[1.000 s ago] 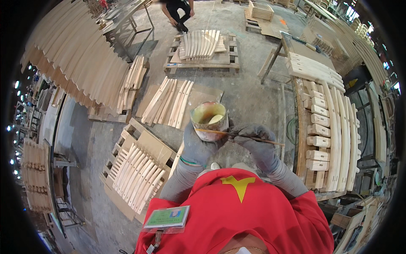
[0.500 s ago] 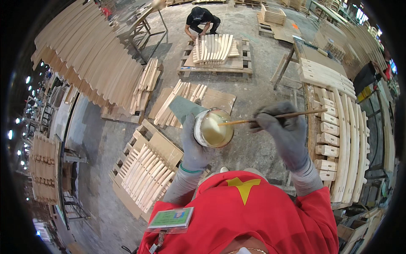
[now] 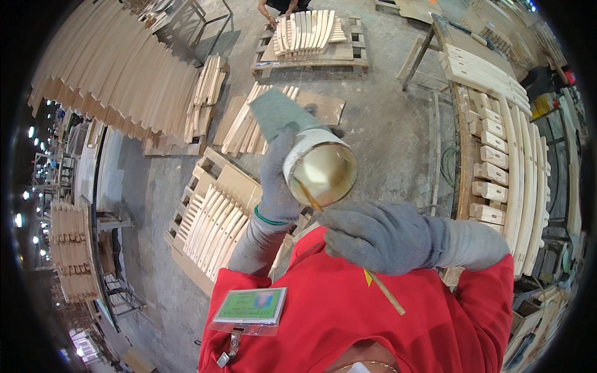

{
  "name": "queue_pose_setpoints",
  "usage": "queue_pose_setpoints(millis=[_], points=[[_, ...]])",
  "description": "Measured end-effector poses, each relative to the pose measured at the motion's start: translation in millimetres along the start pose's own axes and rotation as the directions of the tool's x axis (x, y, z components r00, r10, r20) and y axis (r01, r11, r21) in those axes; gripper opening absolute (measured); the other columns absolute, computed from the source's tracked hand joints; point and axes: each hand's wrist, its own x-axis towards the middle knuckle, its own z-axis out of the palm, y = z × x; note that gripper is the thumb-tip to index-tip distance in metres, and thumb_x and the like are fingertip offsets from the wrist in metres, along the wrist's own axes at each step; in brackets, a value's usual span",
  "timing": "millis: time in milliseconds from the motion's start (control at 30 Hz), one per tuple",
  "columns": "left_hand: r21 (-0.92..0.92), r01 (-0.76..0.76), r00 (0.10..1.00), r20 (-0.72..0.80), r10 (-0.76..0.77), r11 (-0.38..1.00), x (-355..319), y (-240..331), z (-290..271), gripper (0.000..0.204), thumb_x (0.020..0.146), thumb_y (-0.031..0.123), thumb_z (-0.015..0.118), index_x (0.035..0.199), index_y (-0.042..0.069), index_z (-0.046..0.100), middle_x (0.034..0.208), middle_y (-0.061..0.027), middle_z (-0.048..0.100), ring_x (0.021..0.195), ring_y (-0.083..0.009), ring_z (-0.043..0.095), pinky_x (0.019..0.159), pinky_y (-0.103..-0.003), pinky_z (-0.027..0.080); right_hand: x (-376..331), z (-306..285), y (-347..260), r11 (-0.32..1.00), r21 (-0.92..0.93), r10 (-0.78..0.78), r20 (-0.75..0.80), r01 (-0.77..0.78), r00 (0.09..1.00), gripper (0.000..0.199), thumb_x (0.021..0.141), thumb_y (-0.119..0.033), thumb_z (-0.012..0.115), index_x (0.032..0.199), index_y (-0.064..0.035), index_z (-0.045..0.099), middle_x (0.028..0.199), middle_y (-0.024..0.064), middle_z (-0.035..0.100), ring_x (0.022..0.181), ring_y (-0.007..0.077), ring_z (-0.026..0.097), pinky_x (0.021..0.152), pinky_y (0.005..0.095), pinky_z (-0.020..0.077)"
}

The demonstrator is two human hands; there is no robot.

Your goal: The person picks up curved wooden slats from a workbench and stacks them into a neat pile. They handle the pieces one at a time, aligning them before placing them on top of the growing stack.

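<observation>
My left hand, in a grey glove, is wrapped round the side of a white cup. Cream-coloured liquid lies inside, and the cup tilts so that its mouth faces me. A grey-green flat sheet sticks out beyond the fingers of that hand, against the cup. My right hand, gloved too, is closed on a thin wooden stick in front of my chest. One end of the stick dips into the cup; whether it bears bristles is hidden.
Curved wooden pieces lie on a bench to my right. More slats rest on a pallet at lower left, and others on cardboard ahead. A tall wood stack stands at left. Beyond, a person works at a pallet.
My right hand has come down and left toward my chest, swinging the stick steeply across the cup. The cup's mouth has tipped toward me. The view has shifted, so the far person is mostly cut off.
</observation>
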Motion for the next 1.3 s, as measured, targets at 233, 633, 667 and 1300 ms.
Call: queue_pose_setpoints(millis=[233, 633, 667, 1300], points=[[0.315, -0.018, 0.990, 0.136, -0.027, 0.949, 2, -5, -19, 0.049, 0.091, 0.028, 0.054, 0.129, -0.001, 0.041, 0.114, -0.0214, 0.058, 0.101, -0.0313, 0.061, 0.084, -0.041, 0.053, -9, -60, 34, 0.859, 0.359, 0.238, 0.351, -0.365, 0.905, 0.021, 0.080, -0.013, 0.064, 0.097, -0.0023, 0.058, 0.107, 0.0139, 0.061, 0.086, 0.0264, 0.065, 0.072, 0.0363, 0.0530], [-0.377, 0.206, 0.959, -0.107, -0.263, 0.903, -2, -11, 15, 0.043, 0.099, 0.032, 0.034, 0.120, -0.002, 0.050, 0.111, -0.0130, 0.060, 0.104, -0.0224, 0.058, 0.091, -0.036, 0.047, 3, -25, 57, 0.899, 0.055, 0.435, -0.208, -0.433, 0.876, 0.013, 0.076, -0.002, 0.068, 0.087, -0.0072, 0.062, 0.082, 0.0087, 0.067, 0.072, 0.0232, 0.066, 0.063, 0.0288, 0.0496], [-0.350, 0.122, 0.973, -0.144, -0.182, 0.929, -3, -10, 17, 0.040, 0.099, 0.030, 0.036, 0.119, -0.002, 0.050, 0.111, -0.0126, 0.060, 0.103, -0.0221, 0.058, 0.090, -0.035, 0.047, 5, -25, 56, 0.872, 0.049, 0.486, -0.202, -0.487, 0.850, 0.012, 0.077, -0.001, 0.068, 0.086, -0.0062, 0.061, 0.081, 0.0090, 0.066, 0.071, 0.0217, 0.066, 0.062, 0.0277, 0.0490], [0.657, -0.288, 0.766, -0.278, 0.580, 0.696, -15, -39, -23, 0.036, 0.093, 0.015, 0.046, 0.123, -0.004, 0.045, 0.116, -0.0143, 0.055, 0.109, -0.0224, 0.054, 0.095, -0.035, 0.043, 7, 19, 12, 0.322, 0.848, 0.930, -0.200, -0.422, 0.308, 0.012, 0.082, -0.006, 0.068, 0.078, -0.0013, 0.057, 0.077, 0.0072, 0.065, 0.064, 0.0106, 0.061, 0.054, 0.0234, 0.0469]])
